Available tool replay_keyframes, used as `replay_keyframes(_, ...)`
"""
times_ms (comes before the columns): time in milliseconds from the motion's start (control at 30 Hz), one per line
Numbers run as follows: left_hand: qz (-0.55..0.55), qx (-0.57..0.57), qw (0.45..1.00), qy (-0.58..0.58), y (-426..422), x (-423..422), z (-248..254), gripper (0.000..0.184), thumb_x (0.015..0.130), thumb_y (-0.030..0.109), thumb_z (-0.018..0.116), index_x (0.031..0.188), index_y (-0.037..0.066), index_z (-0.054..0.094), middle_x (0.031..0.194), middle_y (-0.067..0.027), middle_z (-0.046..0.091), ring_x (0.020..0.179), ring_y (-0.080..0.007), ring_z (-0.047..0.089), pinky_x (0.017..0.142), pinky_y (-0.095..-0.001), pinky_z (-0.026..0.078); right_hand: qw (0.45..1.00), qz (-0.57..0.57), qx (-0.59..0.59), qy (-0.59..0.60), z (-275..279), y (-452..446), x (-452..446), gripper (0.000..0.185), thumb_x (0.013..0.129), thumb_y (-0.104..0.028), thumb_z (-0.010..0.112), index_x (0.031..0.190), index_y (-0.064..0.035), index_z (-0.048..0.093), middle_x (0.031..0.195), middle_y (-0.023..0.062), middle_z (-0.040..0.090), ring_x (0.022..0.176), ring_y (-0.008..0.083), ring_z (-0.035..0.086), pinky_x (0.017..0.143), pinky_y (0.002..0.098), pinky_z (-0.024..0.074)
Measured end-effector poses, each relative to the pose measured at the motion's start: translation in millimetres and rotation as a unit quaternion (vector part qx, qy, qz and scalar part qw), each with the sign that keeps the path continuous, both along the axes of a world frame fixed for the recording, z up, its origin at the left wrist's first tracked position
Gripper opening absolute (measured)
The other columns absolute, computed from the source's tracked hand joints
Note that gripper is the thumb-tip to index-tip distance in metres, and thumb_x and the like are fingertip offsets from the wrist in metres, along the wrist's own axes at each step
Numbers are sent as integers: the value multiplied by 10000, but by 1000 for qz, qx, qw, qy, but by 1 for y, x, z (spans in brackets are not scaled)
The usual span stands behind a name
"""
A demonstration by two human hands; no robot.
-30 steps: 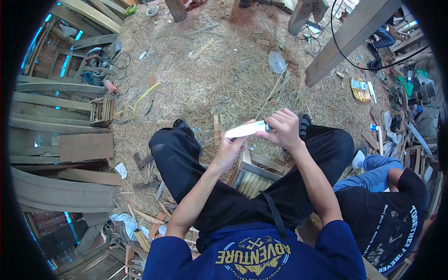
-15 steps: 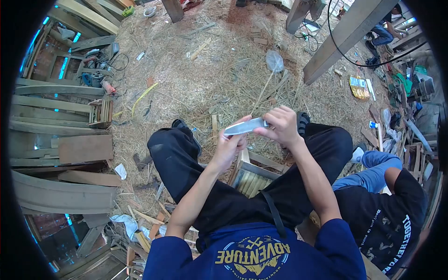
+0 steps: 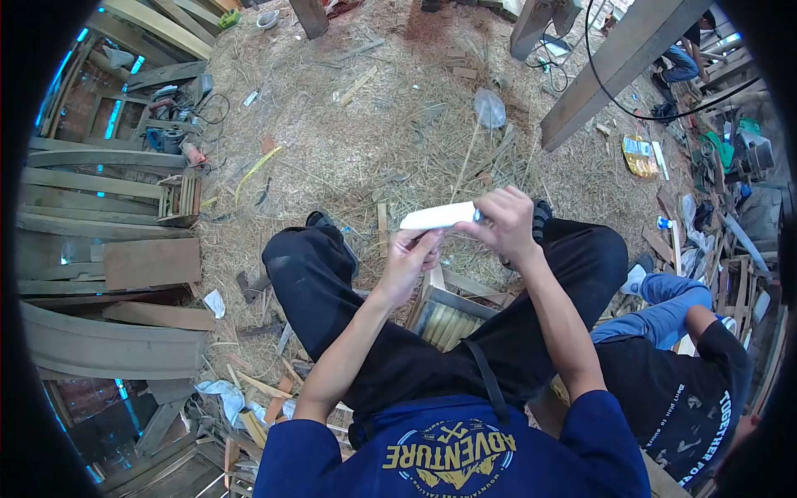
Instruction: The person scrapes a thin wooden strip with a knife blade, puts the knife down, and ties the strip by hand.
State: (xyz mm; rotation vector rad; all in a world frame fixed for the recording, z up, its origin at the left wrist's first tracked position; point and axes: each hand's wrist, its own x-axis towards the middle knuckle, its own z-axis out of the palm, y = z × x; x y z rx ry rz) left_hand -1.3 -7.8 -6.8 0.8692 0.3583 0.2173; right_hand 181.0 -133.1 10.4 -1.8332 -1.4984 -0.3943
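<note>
A flat, pale, blade-like piece (image 3: 438, 217) lies level between my two hands, above the gap between my knees. It shines bright white, and its left end is slanted. My right hand (image 3: 508, 222) is closed on the right end, with thumb and fingers pinching it. Below the left part, my left hand (image 3: 410, 264) has its fingers curled and its thumb bent across, closed against the piece's lower edge. Some left fingertips are hidden behind it. Under my hands, between my legs, stands a wooden box (image 3: 451, 324) with slats.
Straw and shavings cover the ground (image 3: 332, 158). Planks (image 3: 100, 224) and power tools line the left side. A wooden post (image 3: 618, 70) slants at upper right. A seated person in a black shirt (image 3: 664, 398) is close on my right; another person is farther back.
The blade-like piece has turned slightly and now reflects bright white instead of grey. My left fingertip no longer shows above its far edge. The person on my right has shifted slightly.
</note>
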Motion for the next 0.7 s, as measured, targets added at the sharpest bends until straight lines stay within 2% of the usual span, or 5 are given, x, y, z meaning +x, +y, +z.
replay_keyframes(67,-8,20,1000,18,-3,-2,3,393,1006,133,596,1386,37,566,764,61,475,610,-32,346,522,-213,273,1000,-28,-1,12,4,-4,10,439,705,-455,818,723,-68,613,597,29,523,549,213,529,555,359,376)
replay_keyframes(300,2,3,1000,12,-1,1,-4,301,1003,137,604,1284,33,628,725,75,423,583,-27,319,513,-217,261,997,58,-45,-14,5,-2,-9,469,746,-539,771,647,-114,597,560,7,519,515,190,516,538,335,385)
replay_keyframes(433,1,31,999,31,-2,-1,4,244,1015,157,586,1223,44,645,700,73,390,566,-35,303,508,-227,254,1000,6,-6,-8,5,-4,10,478,729,-509,793,673,-89,571,586,19,510,532,205,516,543,349,372)
replay_keyframes(533,-10,43,999,16,-1,-2,5,327,990,99,599,1311,41,622,707,83,444,572,-16,327,505,-211,260,996,74,-52,-19,7,-3,-6,476,739,-543,777,653,-116,583,570,2,526,521,181,526,531,337,385)
replay_keyframes(700,25,53,998,33,2,2,12,402,967,34,594,1368,60,596,725,81,494,569,-11,350,515,-202,283,998,41,-34,-25,2,-3,1,481,743,-562,775,662,-129,583,570,-7,526,526,169,538,523,328,366)
